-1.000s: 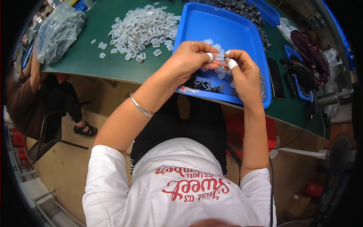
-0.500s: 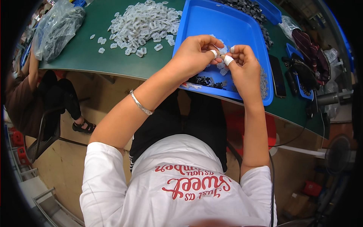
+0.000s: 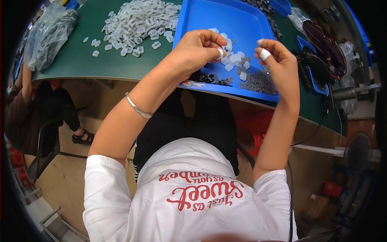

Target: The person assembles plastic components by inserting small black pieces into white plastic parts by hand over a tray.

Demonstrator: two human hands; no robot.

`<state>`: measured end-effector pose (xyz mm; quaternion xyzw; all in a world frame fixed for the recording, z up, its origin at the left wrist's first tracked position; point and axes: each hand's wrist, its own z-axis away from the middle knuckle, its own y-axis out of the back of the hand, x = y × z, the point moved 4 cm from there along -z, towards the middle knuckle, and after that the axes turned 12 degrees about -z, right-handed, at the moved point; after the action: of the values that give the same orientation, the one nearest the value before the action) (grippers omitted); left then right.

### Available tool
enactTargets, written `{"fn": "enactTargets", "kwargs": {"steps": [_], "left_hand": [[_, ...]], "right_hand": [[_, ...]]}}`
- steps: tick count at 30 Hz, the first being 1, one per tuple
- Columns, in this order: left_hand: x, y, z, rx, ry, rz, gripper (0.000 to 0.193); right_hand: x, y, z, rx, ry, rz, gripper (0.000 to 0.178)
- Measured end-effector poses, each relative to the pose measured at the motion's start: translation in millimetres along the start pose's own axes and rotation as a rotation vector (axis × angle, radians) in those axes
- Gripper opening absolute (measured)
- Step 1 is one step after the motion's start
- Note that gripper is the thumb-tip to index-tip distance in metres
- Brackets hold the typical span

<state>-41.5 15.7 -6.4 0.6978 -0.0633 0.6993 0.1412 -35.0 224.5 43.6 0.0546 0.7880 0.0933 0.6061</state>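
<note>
My left hand (image 3: 198,51) is over the blue tray (image 3: 229,20), its fingers curled toward a thumb wrapped in white tape. Whatever it pinches is too small or hidden to make out. To the right, apart from it, my right hand (image 3: 280,60) hovers above the tray's right side, thumb and fingers drawn together; anything between them is too tiny to name. White tape covers its thumb and a fingertip. Between the hands lie translucent white plastic pieces (image 3: 231,59). Small grey parts (image 3: 258,82) are heaped by the tray's near right corner, and small black parts (image 3: 210,79) along its near edge.
A big pile of translucent white pieces (image 3: 139,24) covers the green table (image 3: 96,66) left of the tray. Further left is a clear plastic bag (image 3: 50,36); dark parts (image 3: 266,12) lie behind the tray. A co-worker (image 3: 24,105) sits at left. A fan (image 3: 358,153) stands at right.
My hands were together over the tray; now they are apart, the right one moved to the right. The view has shifted, and more of the grey parts and white pieces shows.
</note>
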Motion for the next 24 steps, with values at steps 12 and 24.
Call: {"fn": "enactTargets", "kwargs": {"steps": [12,24], "left_hand": [[-2,-5,-1,-0.079,0.014,0.108,0.023],[-2,-4,1,-0.097,0.055,0.126,0.023]], "right_hand": [[14,-1,19,-0.287,-0.034,0.658,0.015],[19,0,20,-0.239,-0.113,0.419,0.010]]}}
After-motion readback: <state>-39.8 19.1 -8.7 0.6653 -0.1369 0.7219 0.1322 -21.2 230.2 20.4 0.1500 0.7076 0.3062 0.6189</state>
